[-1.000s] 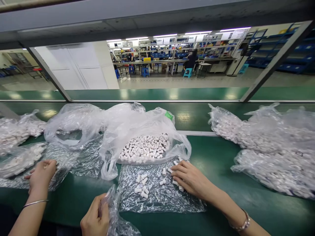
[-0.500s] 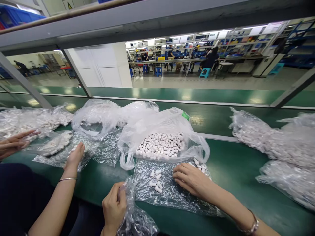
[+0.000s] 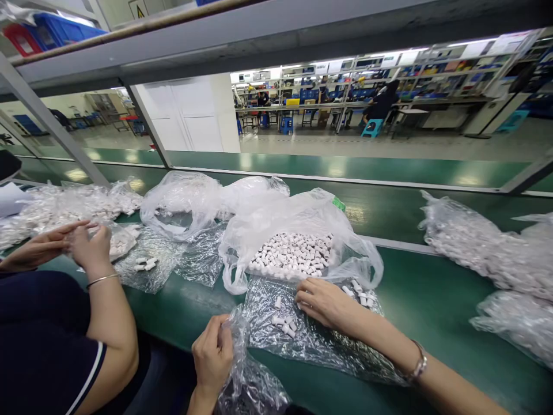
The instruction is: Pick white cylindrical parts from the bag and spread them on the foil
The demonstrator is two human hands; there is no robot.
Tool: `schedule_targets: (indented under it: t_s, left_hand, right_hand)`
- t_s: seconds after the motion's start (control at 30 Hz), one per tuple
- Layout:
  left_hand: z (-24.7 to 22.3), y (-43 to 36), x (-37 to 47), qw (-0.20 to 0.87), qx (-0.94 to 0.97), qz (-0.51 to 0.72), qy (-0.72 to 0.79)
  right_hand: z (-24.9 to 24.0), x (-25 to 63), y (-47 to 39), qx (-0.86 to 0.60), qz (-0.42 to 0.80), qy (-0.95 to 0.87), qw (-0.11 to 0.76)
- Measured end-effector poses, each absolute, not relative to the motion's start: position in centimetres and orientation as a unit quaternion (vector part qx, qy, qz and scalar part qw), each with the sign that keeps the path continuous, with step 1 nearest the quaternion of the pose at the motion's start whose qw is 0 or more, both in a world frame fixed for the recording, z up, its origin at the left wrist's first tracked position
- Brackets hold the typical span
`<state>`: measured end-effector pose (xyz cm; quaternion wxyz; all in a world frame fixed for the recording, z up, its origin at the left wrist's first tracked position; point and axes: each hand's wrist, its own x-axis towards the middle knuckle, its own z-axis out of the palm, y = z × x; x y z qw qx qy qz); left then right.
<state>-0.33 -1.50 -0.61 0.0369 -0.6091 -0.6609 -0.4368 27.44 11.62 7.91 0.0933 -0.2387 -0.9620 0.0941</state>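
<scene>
Sealed bags of parts (image 3: 479,248) at right (a co-worker's sleeve (image 3: 43,340) left)

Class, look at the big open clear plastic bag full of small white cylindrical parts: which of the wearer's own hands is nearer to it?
Right. The right hand rests on the crinkled sheet just below the open clear plastic bag of white cylindrical parts, almost touching it. The left hand is lower, at the table edge, gripping a small clear bag.

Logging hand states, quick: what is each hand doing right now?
Left hand: closed, gripping the clear plastic bag.
Right hand: open, fingers on small white parts; holding nothing visible.
</scene>
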Motion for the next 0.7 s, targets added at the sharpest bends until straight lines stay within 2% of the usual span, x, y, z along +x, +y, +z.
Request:
schedule_targets:
  t_s: [0.13,0.37,0.57,0.7]
  left_hand:
    - [-0.7,-1.5,-0.3,0.040,-0.608,-0.435,-0.663]
    - [-0.6,-1.5,-0.3,0.044,-0.608,-0.442,-0.658]
    - [-0.5,-1.5,-0.1,0.048,-0.607,-0.438,-0.662]
    - [-0.3,-1.4,-0.1,0.049,-0.607,-0.442,-0.658]
  right_hand:
    - [8.1,26.5,9.3,-0.224,0.101,-0.963,0.108]
    - [7.8,25.0,7.9,-0.216,0.072,-0.972,0.056]
    - [8.0,23.2,9.1,-0.174,0.098,-0.974,0.112]
    - [7.4,22.1,9.4,-0.156,0.055,-0.985,0.049]
